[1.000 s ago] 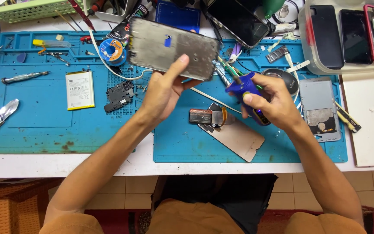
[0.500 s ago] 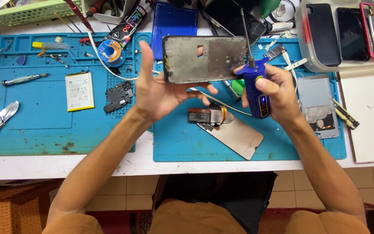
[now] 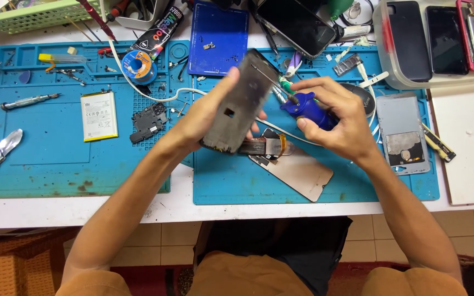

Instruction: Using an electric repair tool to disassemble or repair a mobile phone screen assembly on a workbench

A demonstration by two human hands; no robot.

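A: What is seen on the bench point(image 3: 303, 211), from the biggest thing down?

B: Two blue work mats point(image 3: 39, 159) are laid over it. On the right mat a grey back cover point(image 3: 399, 131) and a detached display panel point(image 3: 300, 172) are lying, and on the left mat a white battery point(image 3: 99, 115) and a small black board cover point(image 3: 148, 121).

A: And where is the phone frame point(image 3: 242, 101)?

B: It is held above the mats, near the middle, tilted on its edge with the inner side turned to the right. It is clamped by the left hand point(image 3: 207, 118), thumb in front and fingers behind.

A: What is done by the right hand point(image 3: 338, 118)?

B: A blue-handled screwdriver point(image 3: 305, 107) is gripped in it, the fingers closed around the handle. The tip is pointed at the upper part of the frame; whether it touches a screw cannot be told.

A: Which step is in hand, then?

B: It is judged that a screw in the frame is being worked. For the next move, the tip should be seated straight in the screw head, and the frame must be kept steady while the handle is turned.
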